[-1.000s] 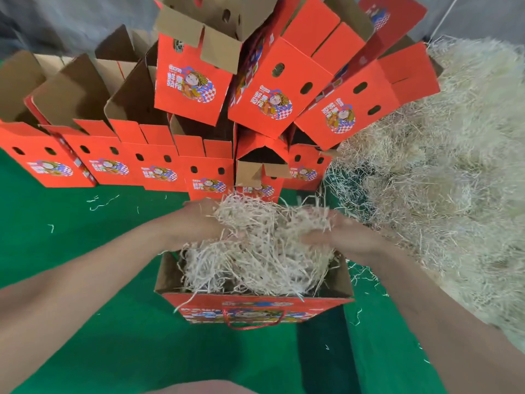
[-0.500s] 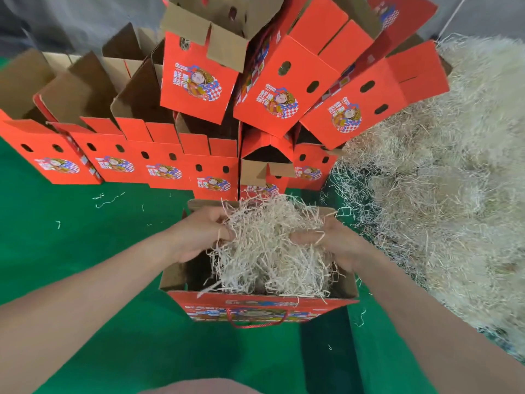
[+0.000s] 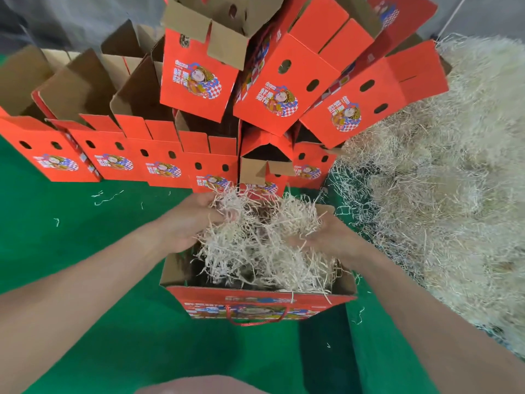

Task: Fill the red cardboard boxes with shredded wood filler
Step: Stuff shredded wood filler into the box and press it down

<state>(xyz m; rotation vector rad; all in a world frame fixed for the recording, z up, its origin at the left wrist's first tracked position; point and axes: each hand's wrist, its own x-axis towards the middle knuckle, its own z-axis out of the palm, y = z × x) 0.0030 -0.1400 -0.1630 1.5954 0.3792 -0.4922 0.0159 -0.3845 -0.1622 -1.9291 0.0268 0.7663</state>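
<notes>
Green cloth [image 3: 85, 237] is spread under the left hand [image 3: 190, 223] and right hand [image 3: 329, 237]. Between them, in the red box [image 3: 199, 302], the filler clump [image 3: 255, 245] is gripped by curled fingers [image 3: 211, 201] and has been pulled wider, so more room is filled.

- The left grip [image 3: 193, 220] and right grip [image 3: 329, 236] have drawn apart, pulling the wad open.
- The shredded wood filler [image 3: 255, 251] now sits looser and lower in the red cardboard box [image 3: 255, 301], with dark gaps showing through.
</notes>
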